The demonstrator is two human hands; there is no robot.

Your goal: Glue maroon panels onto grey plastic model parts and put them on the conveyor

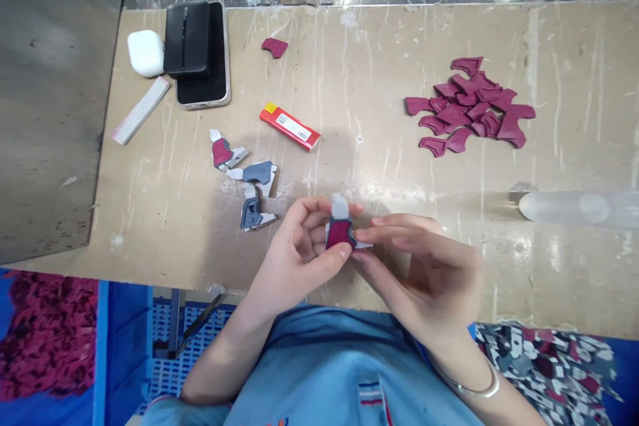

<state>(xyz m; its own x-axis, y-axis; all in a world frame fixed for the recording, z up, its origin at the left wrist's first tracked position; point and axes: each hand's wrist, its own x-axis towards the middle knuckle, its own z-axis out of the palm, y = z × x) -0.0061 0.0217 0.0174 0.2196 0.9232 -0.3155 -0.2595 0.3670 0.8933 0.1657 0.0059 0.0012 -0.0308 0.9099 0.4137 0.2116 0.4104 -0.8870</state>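
Note:
Close to the table's front edge, my left hand [309, 256] grips a small grey and white plastic part [340, 229] with a maroon inlay, thumb on its lower front. My right hand [419, 266] touches the same part from the right, with index finger and thumb closed at its lower right edge. To the left lie similar parts: one with a maroon inlay [221, 152], one showing a plain grey face [258, 173] and one with a hollow dark recess [252, 212]. A heap of loose maroon pieces [466, 116] lies at the right.
A red packet [290, 128] and a single maroon piece [274, 47] lie mid-table. A phone [202, 93], black box [187, 38] and white case [146, 53] sit back left. A clear cylinder [574, 208] lies right. Bins of maroon pieces [47, 333] and mixed parts [554, 366] stand below.

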